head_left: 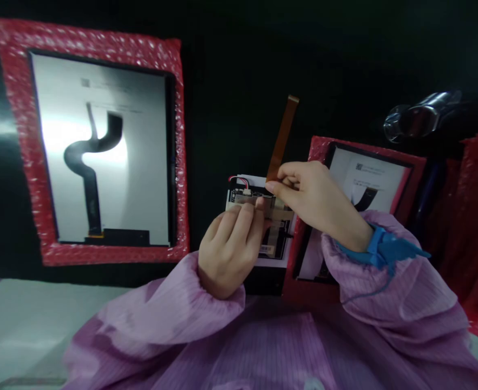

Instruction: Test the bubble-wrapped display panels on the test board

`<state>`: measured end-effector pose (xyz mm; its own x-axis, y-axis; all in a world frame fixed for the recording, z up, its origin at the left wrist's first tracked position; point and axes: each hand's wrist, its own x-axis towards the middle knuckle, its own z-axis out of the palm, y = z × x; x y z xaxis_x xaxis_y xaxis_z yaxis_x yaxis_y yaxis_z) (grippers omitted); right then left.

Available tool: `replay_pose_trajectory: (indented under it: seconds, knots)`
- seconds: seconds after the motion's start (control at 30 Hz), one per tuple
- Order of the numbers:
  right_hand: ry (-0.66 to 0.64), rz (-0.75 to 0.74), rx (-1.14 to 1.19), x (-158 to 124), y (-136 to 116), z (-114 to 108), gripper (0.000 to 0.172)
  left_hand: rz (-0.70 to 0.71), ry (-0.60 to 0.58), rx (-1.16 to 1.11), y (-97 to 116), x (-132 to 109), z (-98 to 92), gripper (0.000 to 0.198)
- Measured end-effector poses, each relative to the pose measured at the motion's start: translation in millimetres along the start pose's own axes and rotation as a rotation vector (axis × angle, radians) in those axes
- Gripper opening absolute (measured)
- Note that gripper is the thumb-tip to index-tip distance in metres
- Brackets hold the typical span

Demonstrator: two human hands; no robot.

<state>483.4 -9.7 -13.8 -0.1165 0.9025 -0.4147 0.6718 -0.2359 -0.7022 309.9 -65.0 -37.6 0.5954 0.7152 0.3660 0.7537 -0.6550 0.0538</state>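
the right hand (315,197) is pinched shut, thumb and forefinger clamped on the lower end of a thin orange-brown flat ribbon cable (282,135). the cable stands up and leans a little right, its tip free in the air. the left hand (228,246) lays its fingers flat on a small dark circuit board (241,194), just where the ribbon joins it; whether its thumb grips underneath i cannot tell. the board sits between the two hands, over the black desk (230,108).

the ribbon looks feather-light and bendy but quick to crease, and its joint looks frail. i'd hold it low, by the flat faces, and take the stiff board by its edges.

a blue wrist strap (379,246) rings the right wrist. just behind that hand lies a white display panel in red bubble wrap (368,176), and a larger white display panel framed in red bubble wrap (100,151) lies well off to the left.
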Motion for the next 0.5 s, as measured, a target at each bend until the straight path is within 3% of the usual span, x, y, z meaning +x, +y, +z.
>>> replay_pose_trajectory:
  seconds: [0.3, 0.5]
  knots:
    - [-0.013, -0.005, 0.001, 0.2, 1.3, -0.3, 0.023, -0.060, -0.017, -0.010, 7.5, -1.6, 4.1, 0.024]
    - [-0.005, -0.012, -0.030, 1.1, 1.8, -0.5, 0.021, -0.044, 0.036, -0.013, 5.5, -2.9, 6.7, 0.030]
